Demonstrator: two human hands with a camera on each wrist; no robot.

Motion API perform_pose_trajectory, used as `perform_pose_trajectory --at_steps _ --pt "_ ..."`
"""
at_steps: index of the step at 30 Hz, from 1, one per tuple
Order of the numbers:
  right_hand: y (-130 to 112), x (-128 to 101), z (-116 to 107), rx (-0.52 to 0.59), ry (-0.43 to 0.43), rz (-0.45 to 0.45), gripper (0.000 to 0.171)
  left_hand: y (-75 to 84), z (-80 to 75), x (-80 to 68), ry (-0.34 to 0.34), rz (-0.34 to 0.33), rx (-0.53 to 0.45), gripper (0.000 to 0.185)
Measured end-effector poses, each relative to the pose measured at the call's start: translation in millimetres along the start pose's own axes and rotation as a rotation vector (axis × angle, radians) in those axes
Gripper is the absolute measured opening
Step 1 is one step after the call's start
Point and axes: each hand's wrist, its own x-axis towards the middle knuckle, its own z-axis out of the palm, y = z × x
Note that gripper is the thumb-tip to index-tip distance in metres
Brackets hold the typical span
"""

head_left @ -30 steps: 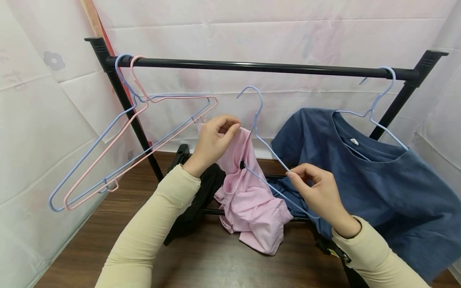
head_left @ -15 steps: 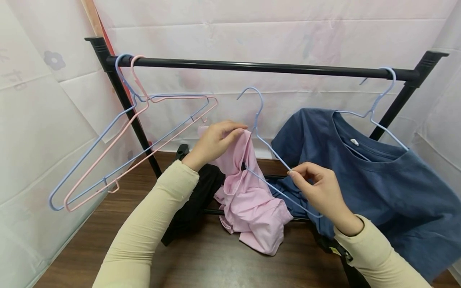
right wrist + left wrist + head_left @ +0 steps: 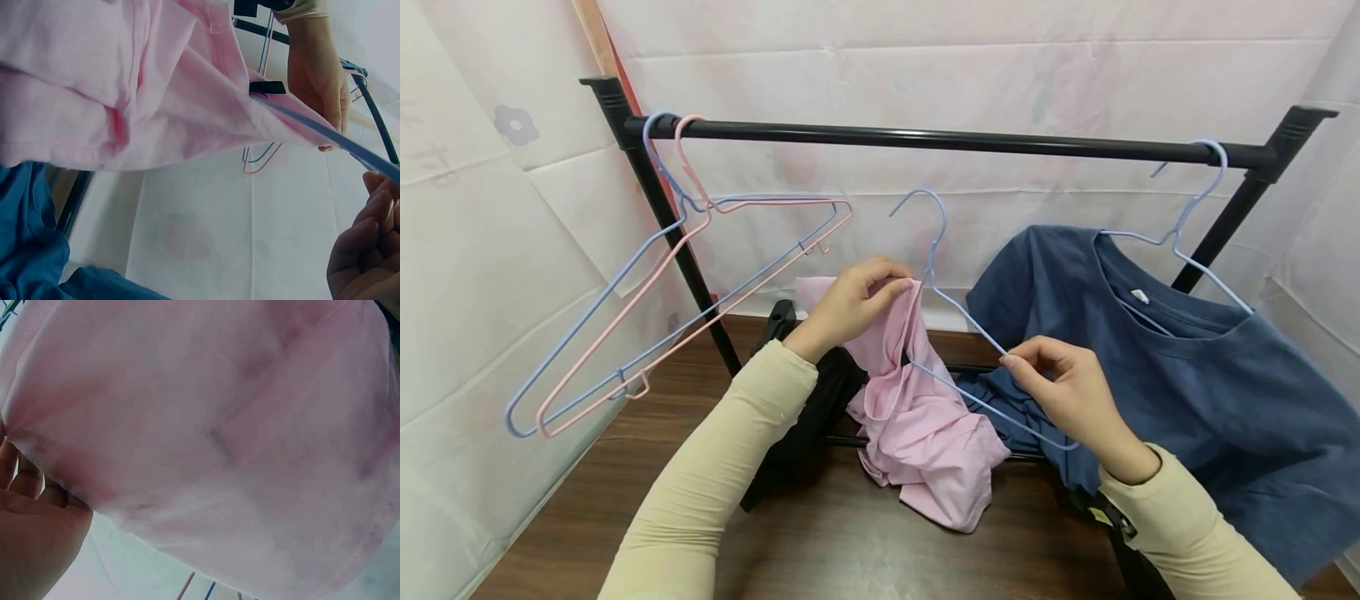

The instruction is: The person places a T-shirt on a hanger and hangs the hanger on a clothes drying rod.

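The left hand [image 3: 848, 304] pinches the top edge of one pink shirt [image 3: 917, 417], its grip closed on the cloth, which hangs bunched in front of the rack's lower bar, above the wooden floor [image 3: 820, 542]. The right hand [image 3: 1060, 392] pinches the wire shoulder of a light blue hanger [image 3: 958, 312], its grip clenched on the wire; that hanger's hook is free, below the black rail [image 3: 940, 140], and one arm of it runs into the pink shirt. Four hangers show in all: the held one, a blue hanger [image 3: 647, 250] and a pink hanger [image 3: 715, 275] hooked side by side at the rail's left end, both bare, and one blue hanger [image 3: 1195, 208] at the right end carrying one dark blue shirt [image 3: 1195, 375]. One black garment [image 3: 820, 417] lies behind the left forearm. Both arms wear cream sleeves [image 3: 715, 483].
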Motion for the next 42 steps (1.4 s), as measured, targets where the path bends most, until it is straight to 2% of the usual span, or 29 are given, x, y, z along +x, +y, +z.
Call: perform_pose_trajectory --at_steps 13,20,24,30,34,38,42 --pt "13 7 -11 0.012 -0.087 0.062 0.006 -1.9 3.0 -0.9 0.056 0.047 0.02 0.018" --pt "13 9 -11 -0.048 -0.059 0.027 0.008 -2.0 2.4 -0.9 0.067 0.048 0.035 0.018" --pt "9 10 -12 -0.039 -0.043 0.005 0.011 -2.2 1.7 -1.3 0.07 0.047 0.032 0.018" --pt "2 12 -13 -0.014 0.024 -0.055 0.013 -4.4 1.1 -2.1 0.076 0.036 0.017 0.018" --pt "-5 13 -12 0.013 0.048 -0.138 0.013 -5.0 1.8 -2.7 0.078 0.041 0.012 0.018" --pt "-11 18 -8 0.056 0.03 -0.233 0.017 -5.6 2.5 -2.6 0.078 0.042 0.009 0.017" --pt "-17 24 -2 0.073 -0.039 -0.293 0.022 -6.0 2.5 -2.6 0.081 0.042 0.014 0.017"
